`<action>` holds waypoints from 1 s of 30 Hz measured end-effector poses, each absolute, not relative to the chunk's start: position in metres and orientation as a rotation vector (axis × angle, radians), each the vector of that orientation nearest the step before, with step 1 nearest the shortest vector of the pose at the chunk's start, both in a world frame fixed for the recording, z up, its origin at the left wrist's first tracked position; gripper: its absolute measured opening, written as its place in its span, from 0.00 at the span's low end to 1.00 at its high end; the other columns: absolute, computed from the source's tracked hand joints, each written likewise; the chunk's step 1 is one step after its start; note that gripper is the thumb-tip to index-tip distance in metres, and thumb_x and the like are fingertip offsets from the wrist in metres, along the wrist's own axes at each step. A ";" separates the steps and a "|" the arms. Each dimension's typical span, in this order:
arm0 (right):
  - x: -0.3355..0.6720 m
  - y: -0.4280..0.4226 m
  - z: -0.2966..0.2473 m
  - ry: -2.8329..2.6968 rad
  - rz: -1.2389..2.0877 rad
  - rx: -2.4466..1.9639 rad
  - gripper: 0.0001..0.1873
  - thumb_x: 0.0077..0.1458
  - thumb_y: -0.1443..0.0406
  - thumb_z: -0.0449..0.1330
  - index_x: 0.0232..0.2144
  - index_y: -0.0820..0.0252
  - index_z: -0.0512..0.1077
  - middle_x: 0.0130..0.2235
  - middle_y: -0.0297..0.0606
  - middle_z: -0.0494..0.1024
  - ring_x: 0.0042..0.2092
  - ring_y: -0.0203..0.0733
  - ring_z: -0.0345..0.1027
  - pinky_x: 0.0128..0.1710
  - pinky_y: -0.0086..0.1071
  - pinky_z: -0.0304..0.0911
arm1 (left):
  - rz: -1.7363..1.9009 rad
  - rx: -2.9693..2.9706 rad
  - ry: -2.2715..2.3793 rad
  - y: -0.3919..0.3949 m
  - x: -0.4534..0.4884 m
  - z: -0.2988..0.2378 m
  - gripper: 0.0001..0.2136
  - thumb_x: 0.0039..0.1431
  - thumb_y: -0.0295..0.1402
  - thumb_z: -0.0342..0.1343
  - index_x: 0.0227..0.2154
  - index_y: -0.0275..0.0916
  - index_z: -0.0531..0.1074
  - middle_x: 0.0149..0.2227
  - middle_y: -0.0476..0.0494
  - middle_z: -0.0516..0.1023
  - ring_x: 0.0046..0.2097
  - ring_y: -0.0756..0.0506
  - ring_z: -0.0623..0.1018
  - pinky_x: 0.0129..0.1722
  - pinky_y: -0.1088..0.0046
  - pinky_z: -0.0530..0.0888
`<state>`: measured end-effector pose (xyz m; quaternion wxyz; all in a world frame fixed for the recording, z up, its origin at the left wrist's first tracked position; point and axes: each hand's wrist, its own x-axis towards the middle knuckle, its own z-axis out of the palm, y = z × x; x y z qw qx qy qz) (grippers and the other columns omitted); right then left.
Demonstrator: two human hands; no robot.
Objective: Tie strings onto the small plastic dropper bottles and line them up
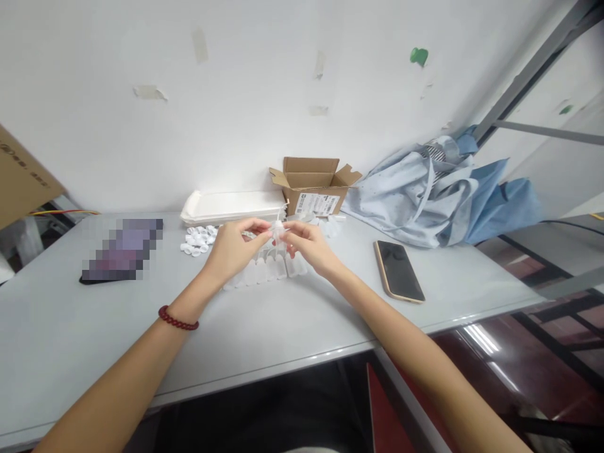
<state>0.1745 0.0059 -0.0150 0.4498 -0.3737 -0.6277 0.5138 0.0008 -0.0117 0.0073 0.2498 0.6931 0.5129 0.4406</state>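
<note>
My left hand point(233, 247) and my right hand point(307, 244) meet above the grey table point(283, 327), both pinched on one small clear plastic bottle point(278, 231) held between their fingertips. Under the hands a row of several more small clear bottles point(268, 272) lies on the table. A heap of white round caps point(198, 239) sits just left of my left hand. A red bead bracelet point(177, 319) circles my left wrist.
An open cardboard box point(314, 185) and a white tray point(231, 206) stand against the wall. A phone point(399, 270) lies face up at the right, near a heap of blue cloth point(438, 189). A blurred dark item point(120, 248) lies left. A cardboard box corner point(21, 176) juts in far left.
</note>
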 end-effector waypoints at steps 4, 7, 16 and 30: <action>0.175 0.003 -0.011 -1.406 1.515 -0.847 0.09 0.47 0.62 0.60 0.31 0.60 0.72 0.27 0.33 0.74 0.27 0.33 0.61 0.27 0.28 0.61 | 1.205 2.211 1.272 -0.020 -0.002 0.012 0.13 0.54 0.37 0.60 0.43 0.41 0.75 0.47 0.42 0.77 0.45 0.42 0.76 0.39 0.67 0.74; 0.174 0.001 -0.012 -1.349 1.638 -0.796 0.09 0.48 0.62 0.60 0.32 0.60 0.72 0.29 0.34 0.75 0.28 0.33 0.64 0.29 0.29 0.62 | 1.112 2.436 1.203 -0.023 -0.003 0.011 0.18 0.53 0.38 0.61 0.48 0.42 0.73 0.53 0.41 0.73 0.51 0.39 0.73 0.46 0.62 0.73; 0.160 -0.010 -0.018 -1.403 1.848 -0.686 0.10 0.51 0.61 0.60 0.33 0.61 0.72 0.30 0.38 0.77 0.31 0.36 0.69 0.30 0.29 0.63 | 0.947 2.589 1.216 -0.037 -0.025 0.011 0.17 0.53 0.39 0.60 0.46 0.43 0.71 0.49 0.40 0.74 0.52 0.36 0.71 0.50 0.56 0.70; 0.118 -0.070 -0.034 -2.332 1.451 -0.649 0.22 0.56 0.63 0.58 0.52 0.66 0.69 0.39 0.41 0.78 0.34 0.36 0.69 0.36 0.29 0.64 | 0.549 2.368 1.402 -0.116 -0.119 -0.025 0.15 0.49 0.35 0.60 0.40 0.49 0.66 0.50 0.46 0.72 0.52 0.39 0.72 0.47 0.63 0.72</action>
